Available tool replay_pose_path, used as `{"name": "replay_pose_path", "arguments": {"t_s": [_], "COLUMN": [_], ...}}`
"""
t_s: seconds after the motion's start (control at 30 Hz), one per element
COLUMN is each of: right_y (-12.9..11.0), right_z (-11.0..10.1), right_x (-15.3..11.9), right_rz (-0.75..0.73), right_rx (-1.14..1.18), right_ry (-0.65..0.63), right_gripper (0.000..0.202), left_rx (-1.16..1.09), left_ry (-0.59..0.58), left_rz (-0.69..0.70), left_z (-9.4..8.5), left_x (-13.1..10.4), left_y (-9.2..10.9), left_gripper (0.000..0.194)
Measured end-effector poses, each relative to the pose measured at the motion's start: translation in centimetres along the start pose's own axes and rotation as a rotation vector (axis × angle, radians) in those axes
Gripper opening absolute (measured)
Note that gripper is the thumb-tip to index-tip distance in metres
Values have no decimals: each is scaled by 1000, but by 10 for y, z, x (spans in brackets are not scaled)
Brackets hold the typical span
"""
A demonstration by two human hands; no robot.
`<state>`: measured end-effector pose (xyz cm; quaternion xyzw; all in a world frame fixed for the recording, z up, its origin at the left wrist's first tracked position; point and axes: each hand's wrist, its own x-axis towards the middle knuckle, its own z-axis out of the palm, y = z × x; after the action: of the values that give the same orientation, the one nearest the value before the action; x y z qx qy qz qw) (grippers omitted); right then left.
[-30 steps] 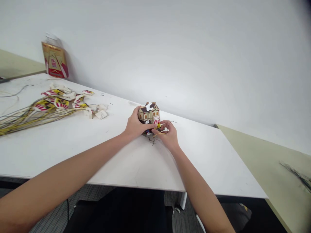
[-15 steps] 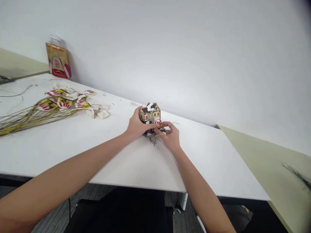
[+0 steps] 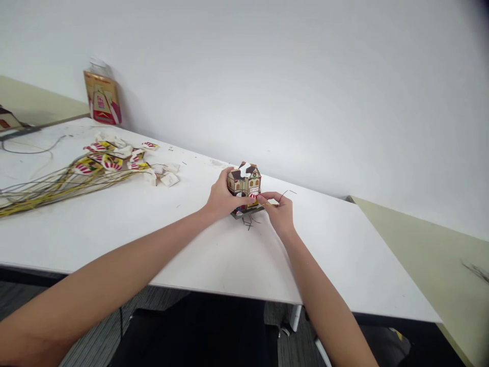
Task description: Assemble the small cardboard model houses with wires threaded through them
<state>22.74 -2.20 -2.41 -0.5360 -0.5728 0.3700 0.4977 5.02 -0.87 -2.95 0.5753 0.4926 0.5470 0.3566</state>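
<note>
A small model house (image 3: 244,179) with a white-patched dark roof stands on the white table, slightly turned. My left hand (image 3: 222,196) is wrapped round its left side, the thumb stretched across the front below the windows. At the lower right of the front sits a wired shop-front piece (image 3: 253,195) with a red-and-white striped awning. My right hand (image 3: 280,210) pinches at the right edge of this piece, fingertips closed. A thin dark wire (image 3: 286,192) and a yellow one come from the right hand. Short loose wires (image 3: 248,223) stick out below the base.
On the left of the white table (image 3: 183,255) lie several more striped shop-front pieces (image 3: 112,163) with a bundle of yellow and dark wires (image 3: 46,193). A gold-and-red container (image 3: 102,99) stands against the wall. Part of another model house (image 3: 8,120) shows far left.
My right hand's fingertips have risen from the base to the awning's edge. The whole view has shifted slightly; the left hand keeps its hold on the house.
</note>
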Motion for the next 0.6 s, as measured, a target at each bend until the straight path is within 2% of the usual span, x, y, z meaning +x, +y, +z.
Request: {"name": "replay_pose_path", "arguments": {"t_s": [0.33, 0.5, 0.6], "right_y": [8, 12, 13], "right_z": [-3, -3, -4], "right_x": [4, 6, 6], "right_rz": [-14, 6, 14], "right_rx": [-66, -28, -31], "right_ry": [-32, -100, -116], "right_gripper": [36, 32, 31], "left_rx": [-53, -55, -66], "left_ry": [-65, -125, -109], "left_rz": [47, 65, 87], "left_z": [-2, -3, -2], "left_x": [0, -1, -1], "left_y": [-4, -2, -1], "left_gripper": [94, 94, 95]}}
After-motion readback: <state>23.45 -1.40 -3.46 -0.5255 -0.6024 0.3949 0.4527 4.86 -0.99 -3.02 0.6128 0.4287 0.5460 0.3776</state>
